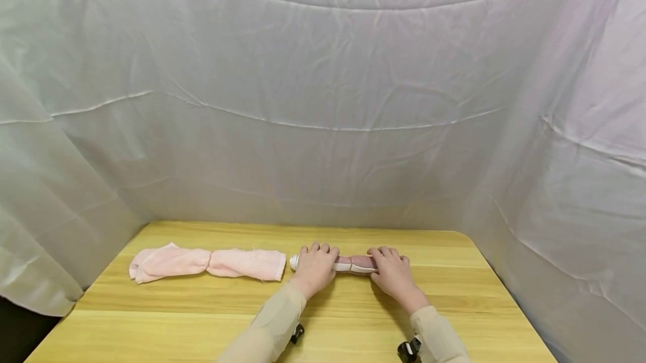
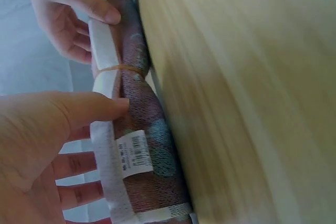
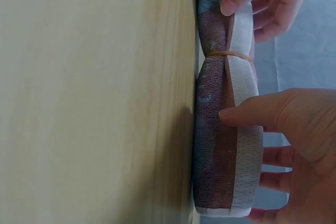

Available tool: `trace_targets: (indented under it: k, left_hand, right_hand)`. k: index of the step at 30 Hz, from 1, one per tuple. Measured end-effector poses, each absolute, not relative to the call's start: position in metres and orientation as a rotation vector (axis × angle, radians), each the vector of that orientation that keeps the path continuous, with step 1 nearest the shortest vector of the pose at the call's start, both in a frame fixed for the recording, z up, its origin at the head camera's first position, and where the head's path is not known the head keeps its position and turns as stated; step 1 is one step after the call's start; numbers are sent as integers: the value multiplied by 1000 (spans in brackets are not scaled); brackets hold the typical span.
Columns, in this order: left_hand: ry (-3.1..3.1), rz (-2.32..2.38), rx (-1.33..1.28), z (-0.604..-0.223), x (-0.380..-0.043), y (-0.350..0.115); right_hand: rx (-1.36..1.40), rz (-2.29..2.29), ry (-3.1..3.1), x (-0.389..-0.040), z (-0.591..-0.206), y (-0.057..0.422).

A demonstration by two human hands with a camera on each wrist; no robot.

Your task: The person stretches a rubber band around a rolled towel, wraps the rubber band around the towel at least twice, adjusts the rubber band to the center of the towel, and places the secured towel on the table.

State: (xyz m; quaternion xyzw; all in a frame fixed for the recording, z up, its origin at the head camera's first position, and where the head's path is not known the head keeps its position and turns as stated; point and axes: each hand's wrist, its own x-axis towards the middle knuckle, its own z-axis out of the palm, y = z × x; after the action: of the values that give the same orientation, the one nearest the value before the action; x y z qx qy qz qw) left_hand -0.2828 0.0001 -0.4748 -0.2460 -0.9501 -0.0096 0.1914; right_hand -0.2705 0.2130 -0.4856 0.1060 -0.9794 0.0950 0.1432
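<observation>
A rolled-up towel point(image 1: 343, 263) lies crosswise toward the back of the table, purple-brown with a white border. Teal patches and a white barcode label point(image 2: 134, 153) show on it in the left wrist view. An orange-brown rubber band point(image 3: 229, 54) cinches its middle. My left hand point(image 1: 316, 269) grips the left part of the roll, thumb on the near side and fingers over the far side. On the right part, my right hand point(image 1: 393, 272) holds it the same way, its thumb pressing the fabric in the right wrist view.
To the left lies a pink towel point(image 1: 247, 263), also tied at its middle, its right end close to the roll's left end. Grey-white curtains point(image 1: 323, 99) hang behind the wooden table point(image 1: 176, 329) and along both sides.
</observation>
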Motion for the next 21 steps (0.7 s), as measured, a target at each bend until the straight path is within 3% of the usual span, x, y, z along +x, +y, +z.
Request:
trace_targets:
  k: [21]
  left_hand:
    - [-2660, -215, -640, -469, -273, -18]
  right_hand:
    - [300, 358, -2849, -259, -481, 223]
